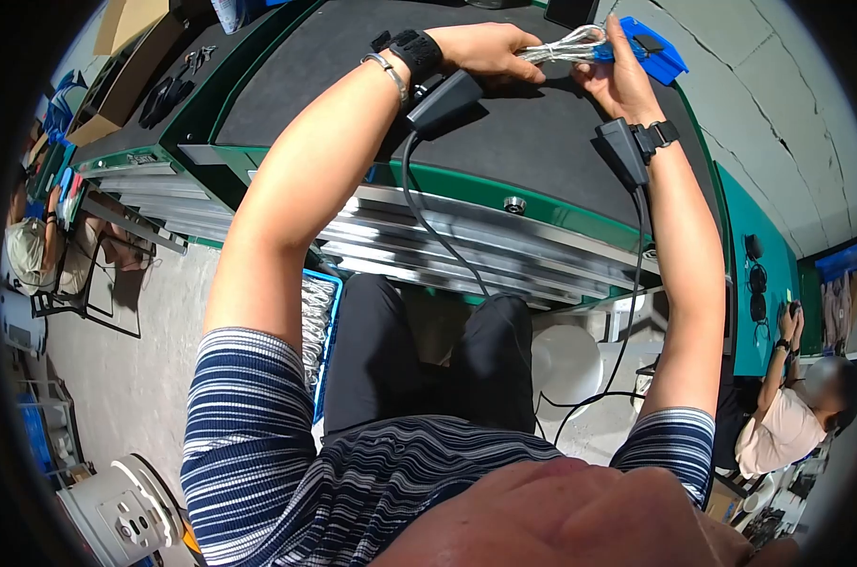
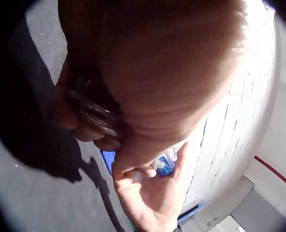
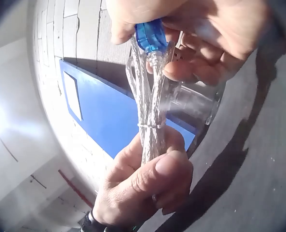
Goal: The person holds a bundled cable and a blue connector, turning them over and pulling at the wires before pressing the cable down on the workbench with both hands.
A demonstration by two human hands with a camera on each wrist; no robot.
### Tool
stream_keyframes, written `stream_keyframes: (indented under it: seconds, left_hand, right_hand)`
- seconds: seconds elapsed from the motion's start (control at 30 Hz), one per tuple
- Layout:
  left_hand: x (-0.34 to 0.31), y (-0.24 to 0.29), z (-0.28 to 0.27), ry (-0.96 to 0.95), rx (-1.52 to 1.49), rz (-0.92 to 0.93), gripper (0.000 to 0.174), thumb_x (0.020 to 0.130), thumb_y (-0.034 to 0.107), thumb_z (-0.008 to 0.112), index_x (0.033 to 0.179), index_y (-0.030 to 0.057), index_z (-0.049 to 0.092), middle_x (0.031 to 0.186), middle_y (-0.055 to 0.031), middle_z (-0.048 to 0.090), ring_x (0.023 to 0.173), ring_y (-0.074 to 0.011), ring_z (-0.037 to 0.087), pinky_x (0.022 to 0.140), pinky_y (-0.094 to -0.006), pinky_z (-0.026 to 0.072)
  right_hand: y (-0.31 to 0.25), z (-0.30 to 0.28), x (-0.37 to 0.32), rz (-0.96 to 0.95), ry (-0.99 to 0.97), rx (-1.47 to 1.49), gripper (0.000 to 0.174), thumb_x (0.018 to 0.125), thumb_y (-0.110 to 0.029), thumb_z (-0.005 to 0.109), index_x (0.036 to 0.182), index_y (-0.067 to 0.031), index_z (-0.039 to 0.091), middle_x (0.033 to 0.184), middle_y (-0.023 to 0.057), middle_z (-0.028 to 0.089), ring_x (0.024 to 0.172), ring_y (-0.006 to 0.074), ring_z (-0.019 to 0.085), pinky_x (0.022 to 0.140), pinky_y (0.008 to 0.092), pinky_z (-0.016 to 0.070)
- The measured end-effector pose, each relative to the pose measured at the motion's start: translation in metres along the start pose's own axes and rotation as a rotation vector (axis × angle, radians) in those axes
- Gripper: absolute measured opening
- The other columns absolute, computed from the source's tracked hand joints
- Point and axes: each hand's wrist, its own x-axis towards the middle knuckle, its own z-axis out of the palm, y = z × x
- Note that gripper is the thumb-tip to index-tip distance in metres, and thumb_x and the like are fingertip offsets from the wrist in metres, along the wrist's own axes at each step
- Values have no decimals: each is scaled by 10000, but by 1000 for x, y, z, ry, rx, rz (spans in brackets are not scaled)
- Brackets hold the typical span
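A looped bundle of clear, silvery cable (image 1: 565,45) stretches between my two hands over the dark bench top. My left hand (image 1: 490,52) grips the tied end of the bundle, the thumb lying along the strands in the right wrist view. At the other end is a translucent blue plug (image 3: 151,36), which my right hand (image 1: 627,90) pinches between thumb and fingers. A thin white tie (image 3: 150,126) circles the strands just beyond the left fingers. In the left wrist view the left palm is in shadow and hides most of the cable.
Beyond the right hand stands a blue bin (image 1: 669,57) with a white label. A black device (image 1: 570,9) lies at the bench's back edge. Down by my legs, a blue crate (image 1: 337,283) holds many bundled cables. Another person (image 1: 778,430) sits at the right. Black leads hang from both wrists.
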Motion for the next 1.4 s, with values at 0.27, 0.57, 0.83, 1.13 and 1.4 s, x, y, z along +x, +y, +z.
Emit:
stream_keyframes:
  seconds: [0.27, 0.57, 0.83, 1.13, 1.4]
  left_hand:
    - [4, -16, -2, 259, 245, -40, 425, 933, 434, 654, 1105, 46, 631, 823, -132, 656, 770, -246, 619, 712, -372, 486]
    - [4, -18, -8, 292, 274, -118, 413, 918, 403, 656, 1082, 25, 637, 918, -173, 690, 898, -328, 660, 798, -415, 504]
    - [4, -26, -8, 378, 287, -158, 419, 858, 366, 710, 1108, 33, 670, 997, -179, 714, 992, -352, 670, 890, -425, 514]
    - [0, -37, -11, 356, 277, -280, 355, 828, 275, 746, 1100, 60, 672, 1024, -163, 702, 1002, -307, 664, 883, -393, 500]
    - [1, -36, -13, 279, 248, -266, 367, 801, 288, 755, 1087, 74, 670, 1049, -159, 682, 995, -306, 648, 876, -387, 489]
  right_hand:
    - [0, 4, -1, 1, 104, -16, 480, 952, -496, 604, 1115, -44, 593, 995, 92, 622, 840, 183, 632, 752, 300, 567]
    - [-12, -31, 2, -95, 291, -77, 592, 943, -537, 592, 1225, -17, 563, 1008, 119, 605, 903, 207, 656, 791, 301, 568]
    - [-13, -22, -4, 6, 186, -205, 529, 1035, -522, 395, 1210, -90, 647, 1157, 77, 599, 870, 131, 620, 811, 277, 534]
    - [-5, -37, 7, -27, 171, -801, 401, 1031, -391, 505, 1161, -57, 685, 997, 12, 654, 880, 90, 579, 820, 230, 488]
    - [-7, -31, 4, -52, 181, -805, 381, 1028, -341, 531, 1157, -13, 675, 1041, 29, 667, 968, 100, 605, 923, 250, 483]
